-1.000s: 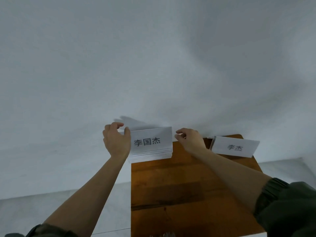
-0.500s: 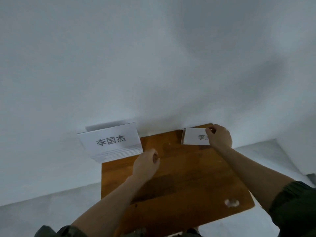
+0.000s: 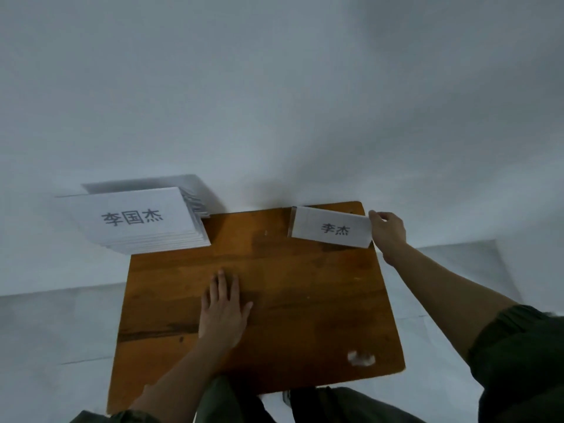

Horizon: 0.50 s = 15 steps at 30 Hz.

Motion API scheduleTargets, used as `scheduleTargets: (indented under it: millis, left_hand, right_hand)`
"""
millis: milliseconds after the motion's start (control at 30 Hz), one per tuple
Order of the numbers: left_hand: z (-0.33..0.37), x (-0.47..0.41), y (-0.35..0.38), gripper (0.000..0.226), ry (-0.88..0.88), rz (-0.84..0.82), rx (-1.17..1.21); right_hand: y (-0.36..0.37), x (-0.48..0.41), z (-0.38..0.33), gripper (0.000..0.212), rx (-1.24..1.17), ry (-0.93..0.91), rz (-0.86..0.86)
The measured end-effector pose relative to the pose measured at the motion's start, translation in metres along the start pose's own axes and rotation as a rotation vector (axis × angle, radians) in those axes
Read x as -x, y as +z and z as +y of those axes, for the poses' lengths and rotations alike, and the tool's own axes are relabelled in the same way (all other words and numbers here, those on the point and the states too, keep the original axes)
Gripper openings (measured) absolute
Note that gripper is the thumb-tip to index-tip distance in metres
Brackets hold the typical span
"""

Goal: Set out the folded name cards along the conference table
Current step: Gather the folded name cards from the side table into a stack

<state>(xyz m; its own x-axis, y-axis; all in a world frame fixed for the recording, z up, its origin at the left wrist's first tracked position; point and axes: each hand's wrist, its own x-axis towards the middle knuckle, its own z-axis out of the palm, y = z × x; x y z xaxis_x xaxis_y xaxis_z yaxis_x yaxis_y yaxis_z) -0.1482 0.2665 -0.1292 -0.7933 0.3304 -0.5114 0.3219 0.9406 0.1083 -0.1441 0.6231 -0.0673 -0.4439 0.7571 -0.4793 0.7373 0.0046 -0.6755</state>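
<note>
The right grip (image 3: 389, 232) is closed on a single name card (image 3: 331, 227). The card's right end is pinched between the thumb and the fingertips. The rest of the card extends to the left of this grip and sits at the far right corner of the wooden counter (image 3: 305, 300). Its printed face is turned toward the camera, and two dark characters are shown on it.

The left grip (image 3: 222, 312) holds nothing. It is laid palm down on the bare counter, with the fingers straight and slightly spread and pointed away from the body. This grip is well apart from the right grip, nearer the body and to its left.

A stack of name cards (image 3: 137, 221) is located beyond the left grip and to its left, at the far left corner of the counter. Part of the stack overhangs the counter's left edge. Three dark characters are printed on the top card. The stack is touched by neither grip.

A small white patch (image 3: 361, 358) is seen on the counter to the right of the left grip, close to the near edge. The right forearm is bare up to a dark green sleeve (image 3: 518, 346).
</note>
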Motion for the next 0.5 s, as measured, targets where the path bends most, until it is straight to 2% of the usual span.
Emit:
scheduleTargets:
  millis: [200,500]
  left_hand:
    - [0.004,-0.001,0.014,0.074,-0.02,0.017,-0.079]
    - [-0.004,-0.003,0.007,0.076,0.032,-0.107,-0.083]
  right_hand:
    - [0.008,-0.013,-0.008,0.03,-0.129,0.027,0.042]
    - [0.012,0.013,-0.028,0.028,-0.224,0.046,0.032]
